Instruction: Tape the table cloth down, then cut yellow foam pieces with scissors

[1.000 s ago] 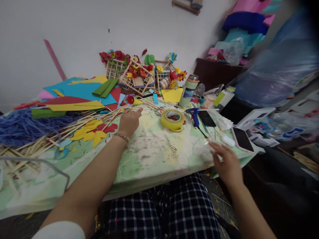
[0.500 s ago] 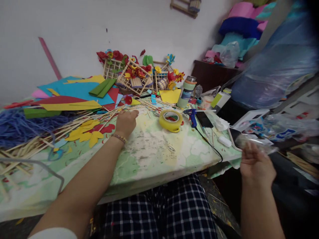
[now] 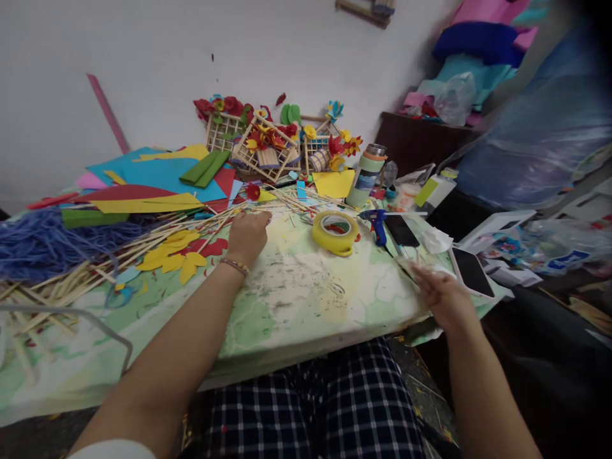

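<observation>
My left hand (image 3: pixel 247 239) rests on the table with its fingers curled, beside the thin wooden sticks (image 3: pixel 220 220). Whatever its fingertips may hold is hidden. Over the table's right side, my right hand (image 3: pixel 444 294) is smeared by motion, so I cannot make out whether it holds anything. It is nearest the black cord of a blue glue gun (image 3: pixel 379 228) and a white-framed phone (image 3: pixel 472 273). Between the hands lies a roll of yellow tape (image 3: pixel 329 241). Yellow petal cutouts (image 3: pixel 174 252) lie left of my left hand.
Stick frames with paper flowers (image 3: pixel 268 150) lean against the wall. Coloured sheets (image 3: pixel 153 175) and blue shredded strips (image 3: pixel 57 242) cover the left side. A bottle (image 3: pixel 366 178) stands behind a dark phone (image 3: pixel 402 229). Plastic bags (image 3: pixel 564 245) lie at right.
My right hand has moved left from the table's right edge to beside the glue gun's cord. My left hand keeps its place on the table. The whole view has shifted slightly.
</observation>
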The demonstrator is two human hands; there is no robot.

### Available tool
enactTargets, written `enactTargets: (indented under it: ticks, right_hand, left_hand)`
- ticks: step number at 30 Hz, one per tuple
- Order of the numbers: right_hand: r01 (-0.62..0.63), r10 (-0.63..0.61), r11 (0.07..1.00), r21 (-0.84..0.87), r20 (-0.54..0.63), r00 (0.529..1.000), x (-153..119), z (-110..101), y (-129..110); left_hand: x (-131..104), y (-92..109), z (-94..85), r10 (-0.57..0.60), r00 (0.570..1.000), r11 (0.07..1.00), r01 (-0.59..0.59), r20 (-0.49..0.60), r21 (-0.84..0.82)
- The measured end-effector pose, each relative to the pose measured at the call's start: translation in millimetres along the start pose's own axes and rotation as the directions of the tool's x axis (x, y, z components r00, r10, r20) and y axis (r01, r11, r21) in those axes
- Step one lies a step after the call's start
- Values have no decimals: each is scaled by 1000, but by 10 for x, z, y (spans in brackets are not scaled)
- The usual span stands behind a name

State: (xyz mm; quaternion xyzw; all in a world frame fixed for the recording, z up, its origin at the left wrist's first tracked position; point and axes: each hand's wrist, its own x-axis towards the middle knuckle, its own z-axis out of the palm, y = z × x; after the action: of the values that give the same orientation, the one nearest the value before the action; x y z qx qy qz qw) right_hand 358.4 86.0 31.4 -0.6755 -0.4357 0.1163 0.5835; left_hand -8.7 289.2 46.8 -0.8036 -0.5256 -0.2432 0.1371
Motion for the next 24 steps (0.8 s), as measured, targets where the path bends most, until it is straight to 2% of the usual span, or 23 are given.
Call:
enactTargets:
  ticks: [1,2,3,4,5,6,7,8,9,10,11,13,14,16,17,18,19,20,21,22,23,24]
  right_hand:
    - [14,-1,996,93,-138,990,-39,-52,-14]
    - [60,-18,988,143,-276,961,-120,-88,-29]
    - [128,-41,977,172,-439,898,-240,-103,-39]
    - [179,-88,972,151,-474,876,-390,-94,-40]
    - [194,-150,976,98,-346,926,-553,-64,-31]
    - [192,-184,981,34,-161,970,-712,-19,-13]
    - [156,-152,987,-34,91,984,-848,33,9]
    - [127,-105,989,-71,256,961,-946,80,31]
    - [84,-57,994,-70,329,943,-995,114,48]
    - [19,-7,999,-32,328,945,-992,128,58]
    - [-48,32,997,57,250,968,-943,120,57]
    - [-109,117,940,322,-7,993,-760,55,18]
    - [-64,140,893,446,-139,980,-662,16,-20]
    - [127,119,839,529,-406,906,-537,-16,-123]
    - [201,68,848,491,-477,876,-529,4,-181]
    - [234,-7,876,422,-475,880,-559,52,-236]
    - [234,-97,910,342,-373,923,-618,122,-284]
    - [210,-171,945,252,-169,971,-693,208,-321]
    - [189,-202,970,153,75,977,-769,298,-348]
    - [173,-182,983,57,299,937,-830,382,-364]
    - [161,-132,987,-26,456,880,-868,453,-371]
    - [133,-64,987,-89,542,838,-875,505,-370]
  left_hand:
    - [0,2,3,5,1000,1000,-5,-4,2]
    - [2,6,5,11,1000,1000,-11,-6,5]
    - [4,10,8,18,1000,1000,-18,-9,4]
    - [6,14,11,24,1000,1000,-24,-11,2]
    - [8,19,15,29,999,1000,-29,-16,1]
    - [9,23,18,34,999,999,-34,-23,3]
    - [8,27,22,38,999,999,-37,-32,8]
    - [6,31,25,41,998,999,-40,-41,15]
    - [2,34,28,43,998,999,-42,-48,19]
    - [-2,37,31,44,998,999,-42,-54,22]
    - [-7,40,33,43,997,999,-42,-57,21]
    - [-14,46,33,43,997,999,-42,-57,16]
    - [-16,50,32,44,997,999,-43,-57,15]
    - [-18,59,28,43,997,999,-42,-60,14]
    - [-18,65,26,43,997,999,-42,-63,12]
    - [-19,70,25,42,997,999,-42,-66,8]
    - [-19,75,25,44,997,999,-44,-68,3]
    - [-19,80,26,45,997,999,-46,-70,-2]
    - [-19,82,28,47,996,999,-48,-71,-6]
    - [-20,83,30,50,996,999,-50,-71,-9]
    - [-21,81,33,50,996,999,-51,-71,-11]
    - [-21,78,35,51,996,999,-52,-72,-12]
